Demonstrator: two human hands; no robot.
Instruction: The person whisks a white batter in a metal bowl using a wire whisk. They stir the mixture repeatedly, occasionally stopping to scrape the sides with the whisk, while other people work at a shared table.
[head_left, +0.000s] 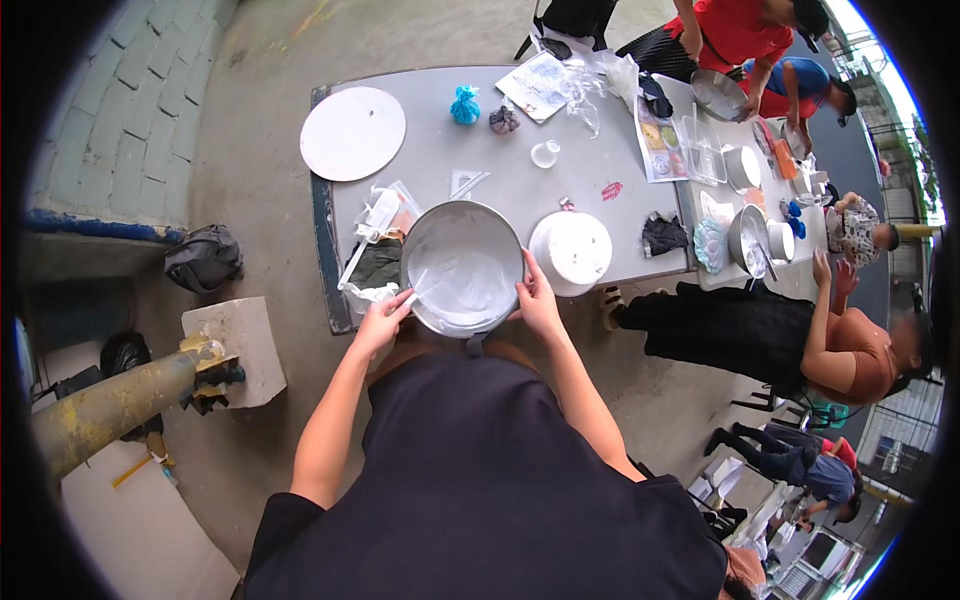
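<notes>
A metal mixing bowl (465, 259), tilted towards me at the table's front edge, has white cream-like stuff smeared over its inside. My right hand (537, 297) grips its right rim, thumb at the inner edge and fingers outside. At the lower left rim, my left hand (384, 321) pinches the white handle of a slim tool (412, 298); its far end reaches into the bowl and is hard to make out against the white. Just right of the bowl stands a white round cake-shaped form (571, 251) with a few dark specks on top.
On the grey table (420, 97) lie a round white board (352, 133), a tied blue bag (465, 105), a dark tied bundle (504, 120), a plastic cup (545, 154) and crumpled black plastic (664, 234). A person in a brown top (855, 349) stands at my right.
</notes>
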